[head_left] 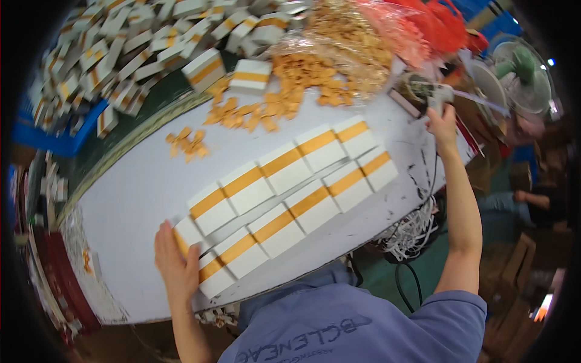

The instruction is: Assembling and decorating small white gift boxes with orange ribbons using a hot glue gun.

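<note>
Two slanting rows of small white boxes (278,225), each crossed by an orange band, lie edge to edge on the white tabletop (121,224). At their left end, my left hand (174,257) rests against the end boxes, fingers stretched and thumb apart. It grips nothing. My right hand (443,126) reaches to the far right edge of the table, its fingers closed round a small pale grey tool (440,95). The tool's exact kind is unclear. A thin dark cord (434,175) runs down near my right forearm.
Loose orange paper pieces (266,109) spread along the far side beside a clear plastic bag (345,42). Many banded white boxes (127,54) pile up at the far left. A red plastic bag (433,27) and a fan (523,75) are far right. White strips (411,233) hang near the front edge.
</note>
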`<act>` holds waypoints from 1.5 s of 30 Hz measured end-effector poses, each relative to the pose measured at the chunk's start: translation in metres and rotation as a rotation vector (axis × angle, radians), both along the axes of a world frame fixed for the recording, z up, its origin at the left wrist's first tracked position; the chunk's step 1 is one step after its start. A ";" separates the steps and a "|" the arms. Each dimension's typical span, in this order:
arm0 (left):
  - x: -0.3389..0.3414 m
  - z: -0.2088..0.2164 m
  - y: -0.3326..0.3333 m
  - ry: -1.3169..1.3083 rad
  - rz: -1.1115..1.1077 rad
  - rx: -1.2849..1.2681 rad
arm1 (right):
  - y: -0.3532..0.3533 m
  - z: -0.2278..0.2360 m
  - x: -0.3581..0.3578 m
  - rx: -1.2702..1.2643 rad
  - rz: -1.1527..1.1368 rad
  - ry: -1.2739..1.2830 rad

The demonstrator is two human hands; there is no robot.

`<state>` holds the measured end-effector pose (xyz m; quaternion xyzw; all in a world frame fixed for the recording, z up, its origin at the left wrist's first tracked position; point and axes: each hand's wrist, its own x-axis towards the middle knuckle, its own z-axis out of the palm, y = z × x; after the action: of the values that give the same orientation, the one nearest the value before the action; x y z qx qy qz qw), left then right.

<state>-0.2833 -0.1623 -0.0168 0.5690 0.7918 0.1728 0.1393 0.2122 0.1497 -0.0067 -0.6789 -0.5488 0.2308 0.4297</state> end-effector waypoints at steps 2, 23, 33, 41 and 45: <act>-0.002 0.005 0.004 0.033 0.030 -0.052 | -0.007 0.013 -0.005 0.032 -0.043 0.062; -0.022 0.051 0.032 -0.115 -0.163 -0.187 | -0.057 0.001 0.002 0.234 -0.007 -0.046; -0.003 0.026 0.004 -0.312 -0.235 0.070 | -0.110 0.019 -0.024 -0.037 -0.066 0.129; 0.021 -0.008 -0.012 -0.273 -0.044 0.232 | -0.144 0.022 -0.042 0.028 -0.077 0.316; 0.018 -0.007 -0.016 -0.239 -0.008 0.251 | -0.144 0.015 -0.042 -0.042 -0.062 0.375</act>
<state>-0.2651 -0.1784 -0.0236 0.5607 0.7394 0.3362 0.1610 0.1703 0.0056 0.0081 -0.6495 -0.4328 0.3512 0.5173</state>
